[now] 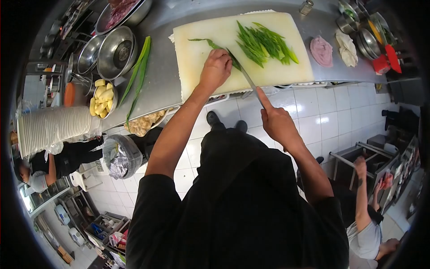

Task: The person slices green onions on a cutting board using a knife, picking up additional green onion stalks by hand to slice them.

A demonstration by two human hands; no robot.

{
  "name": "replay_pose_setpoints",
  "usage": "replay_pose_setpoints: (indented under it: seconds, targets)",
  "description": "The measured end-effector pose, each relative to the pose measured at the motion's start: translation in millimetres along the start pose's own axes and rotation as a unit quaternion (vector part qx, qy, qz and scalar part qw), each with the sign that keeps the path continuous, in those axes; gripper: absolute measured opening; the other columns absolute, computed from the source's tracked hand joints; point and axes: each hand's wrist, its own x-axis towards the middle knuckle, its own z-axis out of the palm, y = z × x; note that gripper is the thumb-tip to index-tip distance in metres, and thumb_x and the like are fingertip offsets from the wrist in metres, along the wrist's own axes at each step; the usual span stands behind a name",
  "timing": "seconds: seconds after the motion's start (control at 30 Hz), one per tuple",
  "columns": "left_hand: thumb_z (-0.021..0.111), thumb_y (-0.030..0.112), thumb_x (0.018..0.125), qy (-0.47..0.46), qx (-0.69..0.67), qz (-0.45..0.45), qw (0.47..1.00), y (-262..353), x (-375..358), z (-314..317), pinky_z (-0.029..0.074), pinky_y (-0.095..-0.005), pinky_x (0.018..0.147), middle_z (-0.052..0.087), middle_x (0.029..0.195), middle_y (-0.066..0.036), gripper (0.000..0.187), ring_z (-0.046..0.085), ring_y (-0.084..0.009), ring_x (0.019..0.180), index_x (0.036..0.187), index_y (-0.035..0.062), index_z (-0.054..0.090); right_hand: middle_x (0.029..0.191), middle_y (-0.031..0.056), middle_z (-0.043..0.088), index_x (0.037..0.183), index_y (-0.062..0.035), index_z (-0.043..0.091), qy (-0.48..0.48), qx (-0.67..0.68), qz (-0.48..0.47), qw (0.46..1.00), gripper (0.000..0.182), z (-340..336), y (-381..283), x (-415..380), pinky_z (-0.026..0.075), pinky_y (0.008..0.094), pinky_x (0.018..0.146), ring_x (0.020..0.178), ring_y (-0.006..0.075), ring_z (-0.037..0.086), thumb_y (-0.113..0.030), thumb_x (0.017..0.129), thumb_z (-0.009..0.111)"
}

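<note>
My left hand is closed on a green onion stalk lying on a white cutting board, its fingertips curled beside the blade. My right hand grips a knife, index finger stretched along its spine. The blade slants across the board's near edge, and its tip meets the greens by my left fingers. To the right on the board lies a pile of green onion pieces cut long and slanted. Left of the board, whole green onion leaves rest on the steel counter.
Metal bowls, a bowl of peeled yellow pieces and stacked white plates stand left. Pink and white cloths lie right of the board. A lined bin stands below. Other people are at both sides.
</note>
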Motion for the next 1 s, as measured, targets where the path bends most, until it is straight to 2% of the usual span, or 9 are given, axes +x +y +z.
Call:
replay_pose_setpoints:
  seconds: [0.13,0.33,0.53,0.77,0.9,1.0]
  targets:
    - [0.067,0.001,0.077,0.003,-0.005,-0.008,1.0,0,0,1,0.052,-0.0383,0.084,0.064,0.095,-0.013,0.006,0.059,-0.0304,0.095,0.081,-0.001,0.071,0.066,0.0271,0.062,0.155,-0.0173,0.02,-0.04,0.022,0.012,0.999,0.072,-13,-5,-6,0.05,0.0566,0.07,0.065,0.0469,0.062,-0.009,0.092,0.054]
    - [0.067,0.001,0.077,0.002,-0.007,-0.019,1.0,1,0,1,0.052,-0.0373,0.085,0.064,0.096,-0.011,0.006,0.06,-0.0292,0.096,0.081,-0.0006,0.071,0.066,0.0275,0.061,0.156,-0.0185,0.018,0.001,0.031,-0.019,0.999,0.072,8,2,14,0.05,0.0567,0.068,0.065,0.0473,0.062,-0.009,0.092,0.053]
    - [0.067,0.001,0.077,0.001,-0.014,-0.028,1.0,1,0,0,0.052,-0.0376,0.085,0.065,0.096,-0.011,0.005,0.06,-0.0291,0.096,0.081,-0.0002,0.071,0.066,0.027,0.062,0.156,-0.0235,0.018,-0.06,0.013,0.041,0.997,0.072,-3,7,-20,0.05,0.0571,0.066,0.063,0.0475,0.061,-0.012,0.094,0.052]
    - [0.067,0.001,0.077,-0.005,-0.012,-0.03,0.999,1,0,1,0.052,-0.0382,0.085,0.064,0.095,-0.011,0.005,0.06,-0.0297,0.095,0.081,0.0002,0.07,0.065,0.0268,0.061,0.156,-0.0219,0.019,0.048,-0.024,-0.016,0.998,0.069,-3,35,11,0.051,0.0557,0.067,0.066,0.0471,0.061,-0.014,0.096,0.052]
    - [0.068,0.002,0.078,0.002,-0.002,-0.029,1.0,2,-1,-1,0.052,-0.0387,0.086,0.065,0.095,-0.011,0.006,0.06,-0.0306,0.095,0.083,0.0005,0.071,0.065,0.0264,0.062,0.155,-0.0209,0.02,0.044,-0.013,-0.007,0.999,0.069,-18,23,10,0.051,0.0559,0.068,0.066,0.0468,0.062,-0.013,0.095,0.052]
    - [0.068,0.002,0.08,0.002,-0.042,-0.062,0.997,14,-10,0,0.052,-0.0388,0.087,0.066,0.096,-0.012,0.007,0.06,-0.0311,0.095,0.086,0.0,0.072,0.065,0.0259,0.062,0.155,-0.0205,0.021,0.025,0.008,-0.002,1.0,0.068,-17,12,-1,0.05,0.0559,0.068,0.065,0.0462,0.062,-0.013,0.095,0.052]
